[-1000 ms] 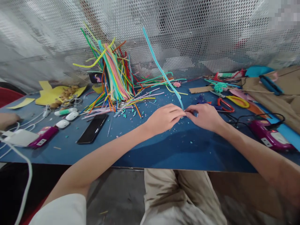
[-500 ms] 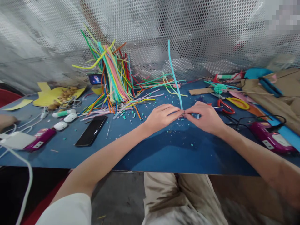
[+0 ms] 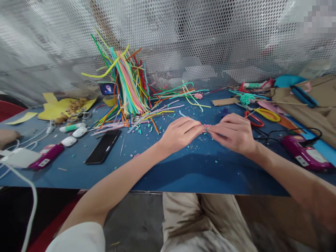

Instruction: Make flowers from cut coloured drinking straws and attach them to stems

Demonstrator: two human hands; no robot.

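My left hand (image 3: 182, 133) and my right hand (image 3: 232, 133) meet fingertip to fingertip above the table, both closed in a pinch. A small fuzzy pink and teal bit, like pipe cleaner (image 3: 207, 126), shows between the fingertips; the rest of it is hidden by the fingers. Behind my left knuckles a short light blue pipe cleaner end (image 3: 181, 113) sticks out. Small cut fuzzy scraps (image 3: 195, 141) lie on the blue table (image 3: 183, 175) around and below the hands.
A tall bundle of coloured pipe cleaners (image 3: 128, 84) stands back left. A black phone (image 3: 103, 147) lies left of my forearm. Red-and-yellow-handled scissors (image 3: 267, 114), a teal fuzzy cluster (image 3: 246, 98) and a purple power strip (image 3: 306, 152) are right. Another person's hand (image 3: 7, 137) shows far left.
The light blue pipe cleaner that stood upright from my fingertips no longer stands there; a light blue end now shows behind my left hand. My right fingers have curled in more.
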